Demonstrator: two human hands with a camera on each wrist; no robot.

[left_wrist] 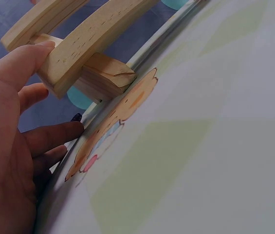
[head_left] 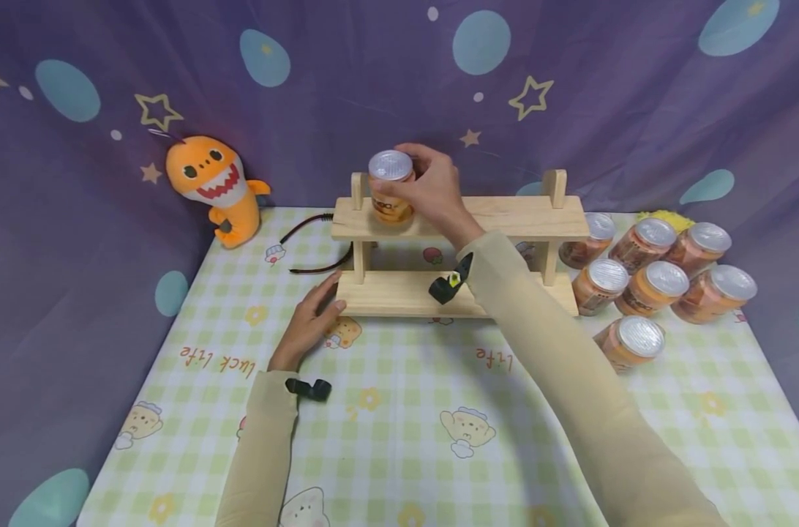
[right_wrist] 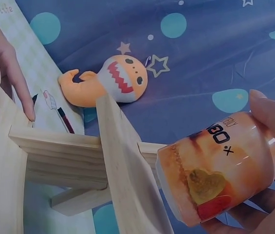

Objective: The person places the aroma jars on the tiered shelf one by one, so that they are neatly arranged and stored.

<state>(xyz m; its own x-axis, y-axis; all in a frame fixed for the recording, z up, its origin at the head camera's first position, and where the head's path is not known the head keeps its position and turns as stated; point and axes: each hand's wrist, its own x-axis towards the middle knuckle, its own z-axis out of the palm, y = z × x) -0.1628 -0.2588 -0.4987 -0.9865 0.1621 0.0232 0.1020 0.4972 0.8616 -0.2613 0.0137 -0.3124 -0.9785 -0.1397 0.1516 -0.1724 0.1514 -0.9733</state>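
Note:
My right hand (head_left: 437, 192) grips an orange-labelled can (head_left: 391, 189) with a silver lid, fingers and thumb around its upper part. In the head view the can overlaps the left end of the top shelf of a two-tier wooden rack (head_left: 505, 217). The right wrist view shows the can (right_wrist: 220, 170) close over the shelf board. My left hand (head_left: 310, 322) rests at the left end of the lower shelf. In the left wrist view its thumb touches the board's corner, and the other fingers of the left hand (left_wrist: 18, 131) are extended beside the rack.
Several similar cans (head_left: 653, 282) stand grouped right of the rack, one nearer can (head_left: 630, 342) in front. An orange shark plush (head_left: 218, 190) leans at the back left. A dark cable (head_left: 317, 271) lies behind the rack's left end. A purple curtain (head_left: 373, 88) hangs behind the table.

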